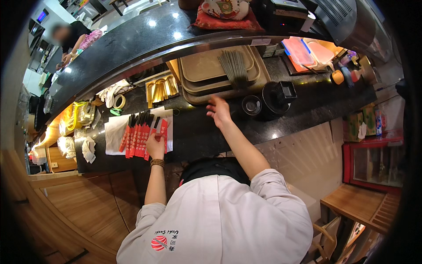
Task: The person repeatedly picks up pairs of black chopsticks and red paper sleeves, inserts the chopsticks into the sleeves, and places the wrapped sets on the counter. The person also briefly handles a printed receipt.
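Observation:
On a folded white cloth [113, 132] lies a row of red paper sleeves [136, 140] with the ends of black chopsticks [141, 117] sticking out of several of them. My left hand [155, 144] is over the right end of this row, thumb and fingers pinching a red sleeve. One sleeve [164, 127] just right of it shows no chopsticks at its top. My right hand [220, 112], empty with fingers apart and slightly blurred, hovers by the front edge of the stacked brown trays [201, 71]. A bundle of dark chopsticks [234, 69] rests on the trays, beyond that hand.
Black round dishes [252, 105] and small square black dishes [286, 90] stand to the right. Behind the cloth are a box of gold cutlery [161, 88] and a tape roll [119, 101]. A raised black counter [132, 43] overhangs the back; another person [74, 36] works beyond it.

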A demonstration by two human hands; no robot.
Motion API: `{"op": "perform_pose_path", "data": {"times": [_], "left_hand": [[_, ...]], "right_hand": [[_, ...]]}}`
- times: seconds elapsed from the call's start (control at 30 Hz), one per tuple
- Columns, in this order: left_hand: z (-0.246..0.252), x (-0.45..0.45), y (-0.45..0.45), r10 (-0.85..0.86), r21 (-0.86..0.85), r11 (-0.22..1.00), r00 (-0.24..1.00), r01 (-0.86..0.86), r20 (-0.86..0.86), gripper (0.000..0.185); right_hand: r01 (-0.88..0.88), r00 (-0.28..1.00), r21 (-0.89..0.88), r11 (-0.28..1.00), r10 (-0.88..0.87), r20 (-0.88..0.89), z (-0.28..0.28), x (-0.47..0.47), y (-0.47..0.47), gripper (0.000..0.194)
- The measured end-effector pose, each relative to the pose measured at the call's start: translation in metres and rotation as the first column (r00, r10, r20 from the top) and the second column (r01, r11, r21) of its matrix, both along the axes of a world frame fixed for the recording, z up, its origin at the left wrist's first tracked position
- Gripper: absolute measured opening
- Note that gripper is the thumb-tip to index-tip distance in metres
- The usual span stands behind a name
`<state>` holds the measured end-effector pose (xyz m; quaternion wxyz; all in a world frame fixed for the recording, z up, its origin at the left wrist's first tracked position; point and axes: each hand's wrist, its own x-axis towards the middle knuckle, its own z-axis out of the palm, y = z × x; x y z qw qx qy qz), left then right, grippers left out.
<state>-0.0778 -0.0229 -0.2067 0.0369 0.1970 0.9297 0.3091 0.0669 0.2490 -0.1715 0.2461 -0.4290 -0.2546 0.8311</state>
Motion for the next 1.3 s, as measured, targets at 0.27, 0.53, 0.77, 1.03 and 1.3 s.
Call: {"op": "perform_pose_path", "data": {"times": [0.27, 0.53, 0.77, 1.03, 1.3], "left_hand": [[-0.014, -0.003, -0.008, -0.089, 0.311, 0.950, 0.980, 0.030, 0.177, 0.024], [0.002, 0.029, 0.004, -0.133, 0.401, 0.916, 0.958, 0.020, 0.255, 0.024], [0.010, 0.036, 0.000, -0.170, 0.357, 0.932, 0.947, 0.064, 0.272, 0.017], [0.014, 0.038, -0.009, -0.114, 0.325, 0.945, 0.962, 0.029, 0.247, 0.020], [0.007, 0.034, -0.004, -0.128, 0.346, 0.938, 0.951, 0.024, 0.281, 0.021]], "right_hand": [[-0.625, 0.778, 0.724, 0.294, 0.157, 0.608, 0.054, 0.025, 0.077, 0.027], [-0.772, 0.457, 0.571, 0.280, -0.379, 0.805, 0.005, 0.002, 0.215, 0.028], [-0.736, 0.536, 0.676, 0.031, -0.583, 0.610, -0.024, -0.010, 0.232, 0.040], [-0.767, 0.476, 0.621, 0.160, -0.507, 0.719, -0.026, -0.011, 0.253, 0.046], [-0.688, 0.467, 0.525, 0.501, -0.248, 0.849, -0.015, -0.014, 0.258, 0.044]]}}
